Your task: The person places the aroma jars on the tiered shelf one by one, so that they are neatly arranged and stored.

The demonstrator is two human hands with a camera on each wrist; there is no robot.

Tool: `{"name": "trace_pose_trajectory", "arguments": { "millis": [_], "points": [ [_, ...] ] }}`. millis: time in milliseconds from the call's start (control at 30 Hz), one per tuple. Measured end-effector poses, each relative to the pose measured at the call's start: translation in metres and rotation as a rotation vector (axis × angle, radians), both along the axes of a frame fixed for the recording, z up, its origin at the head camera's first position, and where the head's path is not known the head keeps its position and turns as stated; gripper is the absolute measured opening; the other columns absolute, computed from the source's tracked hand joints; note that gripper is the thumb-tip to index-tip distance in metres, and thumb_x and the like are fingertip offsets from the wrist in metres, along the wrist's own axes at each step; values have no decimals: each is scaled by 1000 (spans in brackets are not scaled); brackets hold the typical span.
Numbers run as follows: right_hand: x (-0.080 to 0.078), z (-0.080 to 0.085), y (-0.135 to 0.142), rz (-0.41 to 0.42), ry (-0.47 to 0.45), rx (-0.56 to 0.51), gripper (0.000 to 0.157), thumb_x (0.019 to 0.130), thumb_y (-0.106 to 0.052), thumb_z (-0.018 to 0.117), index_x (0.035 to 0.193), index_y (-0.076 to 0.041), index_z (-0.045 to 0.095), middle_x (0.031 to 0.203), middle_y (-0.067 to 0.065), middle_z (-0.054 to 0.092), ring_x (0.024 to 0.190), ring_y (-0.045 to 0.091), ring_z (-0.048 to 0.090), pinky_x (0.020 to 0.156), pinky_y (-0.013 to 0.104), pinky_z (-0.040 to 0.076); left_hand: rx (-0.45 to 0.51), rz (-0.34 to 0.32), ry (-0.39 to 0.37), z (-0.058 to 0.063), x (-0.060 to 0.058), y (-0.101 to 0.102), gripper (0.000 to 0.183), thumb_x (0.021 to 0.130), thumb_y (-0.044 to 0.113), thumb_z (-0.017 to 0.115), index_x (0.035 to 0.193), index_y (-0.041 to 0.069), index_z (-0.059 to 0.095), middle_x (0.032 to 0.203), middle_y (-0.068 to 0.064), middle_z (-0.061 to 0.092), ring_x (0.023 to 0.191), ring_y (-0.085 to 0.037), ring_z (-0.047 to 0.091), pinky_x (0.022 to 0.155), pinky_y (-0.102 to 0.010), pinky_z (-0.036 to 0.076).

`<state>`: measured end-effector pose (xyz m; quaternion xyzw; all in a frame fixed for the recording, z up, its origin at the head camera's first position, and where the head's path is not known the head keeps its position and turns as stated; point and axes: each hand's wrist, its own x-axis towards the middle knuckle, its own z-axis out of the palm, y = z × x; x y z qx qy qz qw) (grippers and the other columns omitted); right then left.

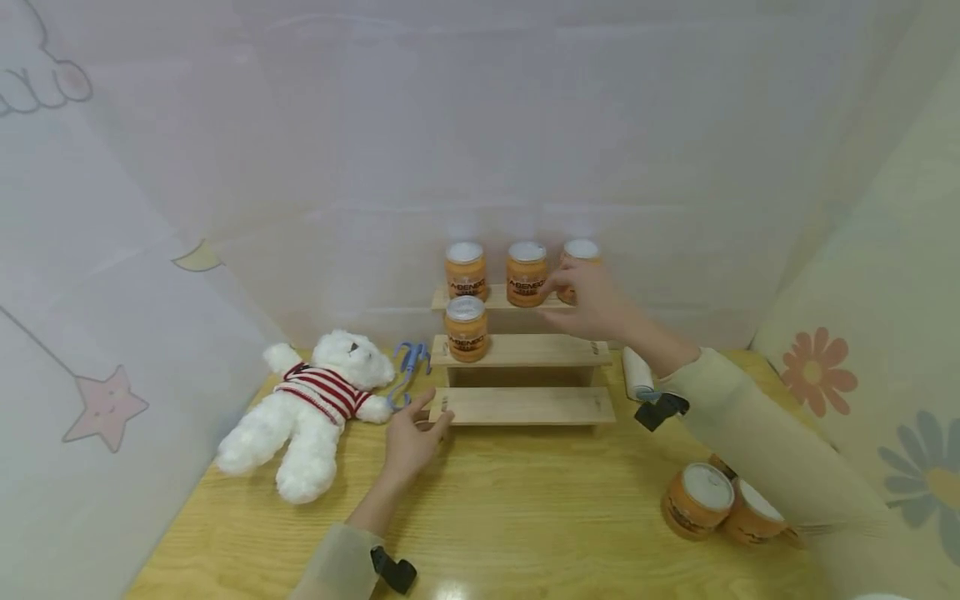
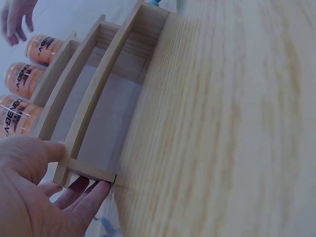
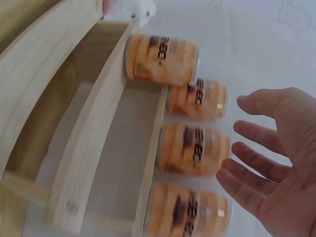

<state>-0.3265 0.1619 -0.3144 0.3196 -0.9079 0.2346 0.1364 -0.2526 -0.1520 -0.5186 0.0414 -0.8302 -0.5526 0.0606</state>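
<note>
A three-tier wooden shelf (image 1: 525, 406) stands at the back of the table. My left hand (image 1: 408, 446) grips the left end of its lowest tier, thumb on the board and fingers against the side panel (image 2: 94, 170). On the top tier are an orange can (image 1: 465, 273) at the left, another can (image 1: 527, 285) in the middle and a third can (image 1: 581, 248) at the right, partly hidden by my right hand (image 1: 592, 298). That hand hovers beside the cans with spread, loosely bent fingers, apart from them in the right wrist view. One more can (image 1: 467, 335) stands on the middle tier's left end.
Several orange cans (image 1: 697, 502) stand at the table's right front, partly behind my right sleeve. A white teddy bear (image 1: 296, 429) in a striped sweater lies left of the shelf, near a blue tool (image 1: 408, 367). A white roll (image 1: 637, 373) lies on the right.
</note>
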Motion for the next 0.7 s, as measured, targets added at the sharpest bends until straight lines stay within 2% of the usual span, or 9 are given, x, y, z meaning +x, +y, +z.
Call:
{"name": "trace_pose_trajectory", "arguments": {
  "millis": [167, 300, 433, 500, 633, 700],
  "points": [
    [16, 3, 43, -6, -74, -19, 17, 95, -12, 79, 109, -3, 77, 113, 18, 70, 104, 36, 65, 85, 53, 63, -10, 3, 11, 0, -1, -1, 62, 98, 22, 80, 155, 9, 56, 125, -27, 70, 100, -35, 80, 72, -28, 66],
    [32, 5, 69, -10, -68, 17, 17, 97, -14, 78, 110, -3, 78, 111, 16, 71, 102, 33, 67, 82, 50, 65, -6, 9, 21, 0, -1, -2, 62, 98, 22, 79, 154, 8, 56, 127, -28, 69, 100, -35, 80, 73, -30, 67],
    [47, 0, 92, 30, -85, 25, 16, 96, -11, 79, 110, -4, 79, 108, 14, 72, 96, 27, 69, 75, 40, 67, -7, 6, 31, -1, -1, -2, 62, 98, 22, 80, 154, 7, 57, 125, -28, 70, 99, -36, 80, 74, -31, 67],
    [56, -4, 103, 26, -109, 39, 16, 95, -12, 80, 110, -6, 79, 107, 11, 71, 95, 26, 70, 73, 33, 67, -5, 0, 39, 0, -1, -1, 61, 98, 21, 80, 153, 7, 57, 123, -28, 71, 98, -36, 80, 75, -32, 68],
    [75, -14, 122, 14, -150, 69, 19, 96, -15, 81, 114, -12, 78, 110, 3, 72, 97, 21, 71, 74, 24, 65, -4, 1, 42, -1, -1, -1, 62, 98, 21, 80, 154, 7, 57, 122, -27, 72, 97, -35, 81, 76, -32, 68],
    [83, -21, 133, 44, -162, 84, 23, 96, -17, 81, 119, -14, 77, 112, -1, 72, 98, 15, 72, 74, 22, 65, -2, -1, 41, 0, -1, -1, 62, 98, 21, 80, 154, 7, 57, 122, -27, 72, 98, -36, 80, 77, -34, 68]
  ]
}}
